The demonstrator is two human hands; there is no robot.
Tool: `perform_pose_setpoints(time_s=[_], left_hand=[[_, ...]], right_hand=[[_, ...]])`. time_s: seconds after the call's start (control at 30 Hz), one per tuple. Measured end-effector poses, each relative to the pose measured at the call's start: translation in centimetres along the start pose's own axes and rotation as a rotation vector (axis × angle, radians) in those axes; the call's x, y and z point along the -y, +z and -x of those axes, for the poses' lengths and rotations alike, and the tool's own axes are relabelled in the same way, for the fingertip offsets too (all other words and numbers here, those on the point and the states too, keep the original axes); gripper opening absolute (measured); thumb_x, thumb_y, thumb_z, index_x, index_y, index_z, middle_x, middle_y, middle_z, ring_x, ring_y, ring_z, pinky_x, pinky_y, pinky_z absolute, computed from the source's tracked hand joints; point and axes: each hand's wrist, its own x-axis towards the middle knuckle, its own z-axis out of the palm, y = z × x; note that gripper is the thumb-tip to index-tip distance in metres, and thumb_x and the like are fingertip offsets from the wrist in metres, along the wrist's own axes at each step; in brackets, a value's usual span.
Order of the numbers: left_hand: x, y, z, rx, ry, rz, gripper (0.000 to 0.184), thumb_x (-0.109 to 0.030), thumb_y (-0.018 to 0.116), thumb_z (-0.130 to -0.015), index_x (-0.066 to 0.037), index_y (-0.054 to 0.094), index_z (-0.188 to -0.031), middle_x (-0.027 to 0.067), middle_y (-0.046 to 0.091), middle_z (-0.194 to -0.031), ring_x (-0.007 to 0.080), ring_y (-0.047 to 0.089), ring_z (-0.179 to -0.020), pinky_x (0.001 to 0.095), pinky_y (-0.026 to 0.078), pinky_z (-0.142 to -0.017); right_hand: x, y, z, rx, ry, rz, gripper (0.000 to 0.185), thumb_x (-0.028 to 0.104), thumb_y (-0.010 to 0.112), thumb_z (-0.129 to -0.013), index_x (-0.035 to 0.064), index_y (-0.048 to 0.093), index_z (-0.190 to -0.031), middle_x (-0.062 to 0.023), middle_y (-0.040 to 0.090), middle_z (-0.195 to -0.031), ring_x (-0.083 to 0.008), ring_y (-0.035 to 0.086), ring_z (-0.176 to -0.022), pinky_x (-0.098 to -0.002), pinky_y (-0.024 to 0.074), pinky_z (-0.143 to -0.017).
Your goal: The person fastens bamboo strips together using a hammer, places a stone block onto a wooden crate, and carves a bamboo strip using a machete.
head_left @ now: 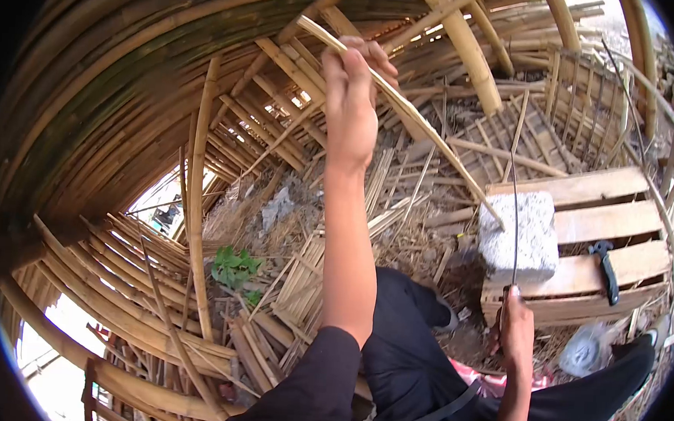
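Observation:
My left hand is raised and closed around a bamboo strip near its upper end. The strip slants down to the right, and its lower tip rests on a rough white block. Below the block, my right hand grips the handle of a long-bladed knife. Its thin dark blade is seen nearly edge-on, pointing away from me across the block, just right of the strip's tip. The block sits on a slatted wooden crate. A black-handled tool lies on the slats to the right.
Bamboo poles and a slatted bamboo wall stand to my left. Split bamboo pieces litter the ground, with a green plant among them. Bamboo panels lean at the back right. A clear plastic bag lies by my right leg.

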Motion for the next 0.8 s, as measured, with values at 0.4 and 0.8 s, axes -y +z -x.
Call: perform_pose_setpoints(time_s=[0.4, 0.8], left_hand=[[-0.4, 3.0, 2.0, -0.091, -0.055, 0.058, 0.073, -0.034, 0.07, -0.095, 0.004, 0.04, -0.148, 0.0116, 0.072, -0.095, 0.0196, 0.07, -0.079, 0.0331, 0.056, -0.077], [1.9, 4.2, 3.2, -0.051, -0.118, 0.327, 0.038, -0.036, 0.044, -0.108, -0.001, 0.056, -0.111, 0.0012, 0.05, -0.07, 0.0106, 0.049, -0.063, 0.0253, 0.043, -0.058]], right_hand=[[0.4, -1.0, -0.7, -0.074, 0.001, -0.041, 0.07, 0.059, 0.035, -0.105, 0.0101, 0.039, -0.056, -0.0051, 0.041, -0.043, -0.0169, 0.042, -0.032, -0.0307, 0.0336, -0.032], [1.0, -1.4, 0.1, -0.13, -0.071, 0.037, 0.075, 0.065, 0.03, -0.103, 0.0068, 0.045, -0.059, -0.0042, 0.04, -0.045, -0.0159, 0.043, -0.034, -0.0301, 0.0346, -0.033]])
